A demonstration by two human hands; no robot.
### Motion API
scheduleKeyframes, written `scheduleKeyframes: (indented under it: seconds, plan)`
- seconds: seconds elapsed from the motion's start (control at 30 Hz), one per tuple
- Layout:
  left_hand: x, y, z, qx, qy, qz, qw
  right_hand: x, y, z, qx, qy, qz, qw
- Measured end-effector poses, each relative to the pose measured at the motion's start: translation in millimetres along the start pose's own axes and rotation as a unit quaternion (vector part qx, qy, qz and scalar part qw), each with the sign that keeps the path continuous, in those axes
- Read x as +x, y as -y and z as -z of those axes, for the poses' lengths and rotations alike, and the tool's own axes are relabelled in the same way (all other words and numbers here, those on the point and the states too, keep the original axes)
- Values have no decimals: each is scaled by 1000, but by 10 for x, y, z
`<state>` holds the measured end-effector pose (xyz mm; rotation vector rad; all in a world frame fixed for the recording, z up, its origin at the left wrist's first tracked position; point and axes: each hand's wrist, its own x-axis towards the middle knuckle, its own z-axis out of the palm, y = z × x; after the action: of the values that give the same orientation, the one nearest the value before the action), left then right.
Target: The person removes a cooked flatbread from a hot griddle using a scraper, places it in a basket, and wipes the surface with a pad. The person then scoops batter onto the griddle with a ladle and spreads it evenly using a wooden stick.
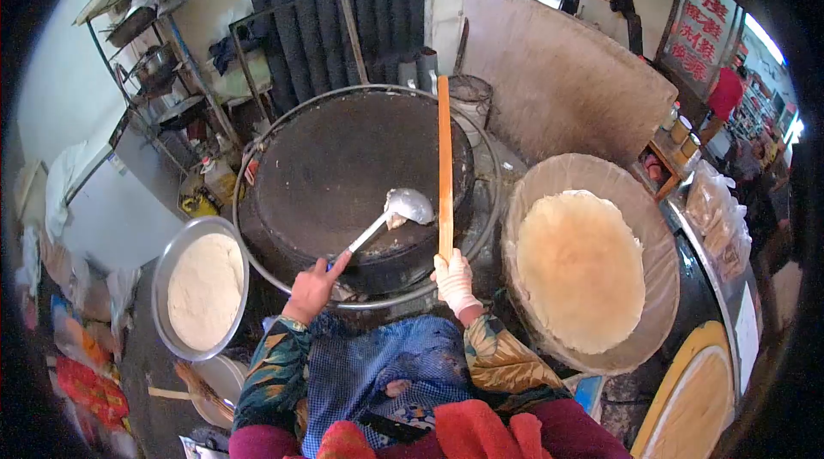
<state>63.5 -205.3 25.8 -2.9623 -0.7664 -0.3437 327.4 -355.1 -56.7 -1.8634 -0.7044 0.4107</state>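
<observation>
My left hand (pixel 316 289) is closed round the handle of a metal ladle (pixel 408 206). The ladle's bowl rests over the right part of a large round black griddle (pixel 343 167), with some pale batter stuck at its edge. In a white glove, my right hand (pixel 455 282) grips the lower end of a long flat wooden stick (pixel 445 167), which points away from me along the griddle's right side. To the left, a metal basin (pixel 243 287) holds pale batter (pixel 206 291). A thin round flatbread (pixel 580 272) lies on a cloth-lined basket (pixel 657 296) at the right.
A metal ring (pixel 500 193) surrounds the griddle. Behind the basket leans a large board (pixel 558 73). Another round board (pixel 695 407) is at lower right. A bucket with a brush (pixel 199 386) stands at lower left, and a rack (pixel 184 73) holds pots. A person in red (pixel 726 92) is far right.
</observation>
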Motion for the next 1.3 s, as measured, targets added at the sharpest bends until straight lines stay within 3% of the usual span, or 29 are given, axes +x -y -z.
scheduleKeyframes:
  seconds: [0.13, 0.27, 0.3, 0.33, 0.4, 0.47, 0.53, 0.57, 0.6, 0.63, 0.7, 0.77, 0.83, 0.87, 0.9, 0.93, 1.0, 1.03, 1.07, 1.13, 1.2, 1.23, 1.3]
  plan:
    - [-191, -35, -54, -66, -55, -2, 996, -70, -36, -119, 24, -20, 18, 999]
    - [-315, -66, 34, -94, 11, 49, 994, -105, 90, -90, 140, 41, -49, 988]
    - [-335, -59, 55, -142, -42, 63, 987, -22, -97, -152, 271, 49, -13, 961]
    - [-377, -63, 85, -189, -92, 76, 975, -25, 43, -83, 300, 38, -9, 953]
    - [-522, -74, 174, -269, -201, 132, 933, -139, 573, 308, 374, 118, -129, 911]
    - [-587, -105, 341, -330, -328, 205, 861, -8, 323, 467, 306, 183, -115, 927]
    - [-993, 136, 409, -290, -282, 348, 846, -44, 60, 506, 68, 272, -157, 947]
    - [-1319, 439, 137, -197, -285, 365, 864, -148, 279, 558, -170, 340, 59, 923]
    - [-1508, 695, -80, -148, -261, 379, 876, -277, 593, 588, -409, 366, 240, 801]
    - [-1729, 972, -296, -100, -219, 401, 884, -485, 671, 618, -347, 345, 136, 862]
    - [-2073, 1467, -686, -39, -97, 468, 878, -596, 604, 663, -335, 305, 141, 880]
    - [-2278, 1661, -869, -15, 77, 547, 833, -437, 511, 643, -307, 195, 125, 923]
    - [-2410, 1722, -968, -4, 168, 575, 801, -465, 421, 471, -316, 167, 213, 909]
    - [-2454, 1756, -982, -2, 185, 577, 796, -558, 467, 376, -330, 174, 248, 894]
    - [-2495, 1786, -982, -3, 195, 578, 793, -711, 506, 366, -192, 208, 230, 931]
    - [-2553, 1820, -987, 0, 205, 577, 790, -871, 611, 370, -308, 206, 378, 849]
    - [-2638, 1894, -996, 3, 222, 575, 787, -762, 272, 287, -325, 209, 346, 855]
    - [-2683, 1930, -990, 5, 229, 573, 787, -638, 239, 365, -388, 119, 358, 841]
    - [-2739, 1981, -990, 7, 239, 573, 784, -558, 413, 504, -369, 86, 262, 888]
    - [-2844, 2032, -981, 14, 254, 570, 781, -555, 476, 381, -412, 73, 263, 869]
    - [-2950, 2092, -950, 22, 279, 569, 774, -766, 559, 328, -328, 102, 338, 876]
    - [-2993, 2117, -932, 25, 287, 567, 771, -868, 652, 306, -335, 182, 279, 882]
    - [-3050, 2121, -870, 41, 316, 557, 767, -698, 359, 307, -341, 115, 222, 906]
